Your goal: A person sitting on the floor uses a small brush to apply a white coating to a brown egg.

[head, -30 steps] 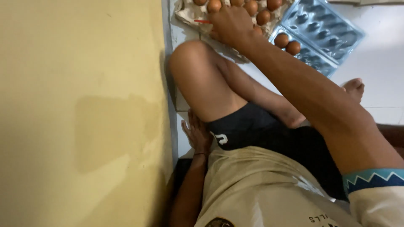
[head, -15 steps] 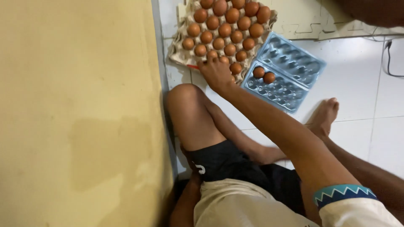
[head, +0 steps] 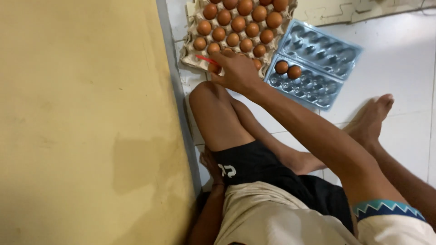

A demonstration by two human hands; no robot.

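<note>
Seen from above, a person sits on a white tiled floor (head: 399, 68) against a yellow wall (head: 81, 122) that fills the left half of the frame. Nearest the camera, at the lower centre, the left hand (head: 210, 164) rests low beside the thigh, wedged between the black shorts (head: 254, 165) and the wall; its fingers are mostly hidden, so whether it is open or closed cannot be told. The right arm runs from a sleeve with a teal zigzag cuff (head: 386, 208) at the lower right diagonally up to the upper centre, fully stretched over the bent knee (head: 209, 93). At its end the right hand (head: 236, 70) lies palm down at the near edge of a cardboard egg tray (head: 188, 54), fingers curled round a brown egg (head: 214, 68) at the tray's near corner, with a thin red stick-like object (head: 206, 59) poking out from under the fingertips. The tray, at the top centre, is packed with brown eggs. Just right of it lies a blue plastic egg carton (head: 327, 50), opened flat, with two brown eggs (head: 288, 70) in the near half. A bare foot (head: 370, 120) rests at mid right.
</note>
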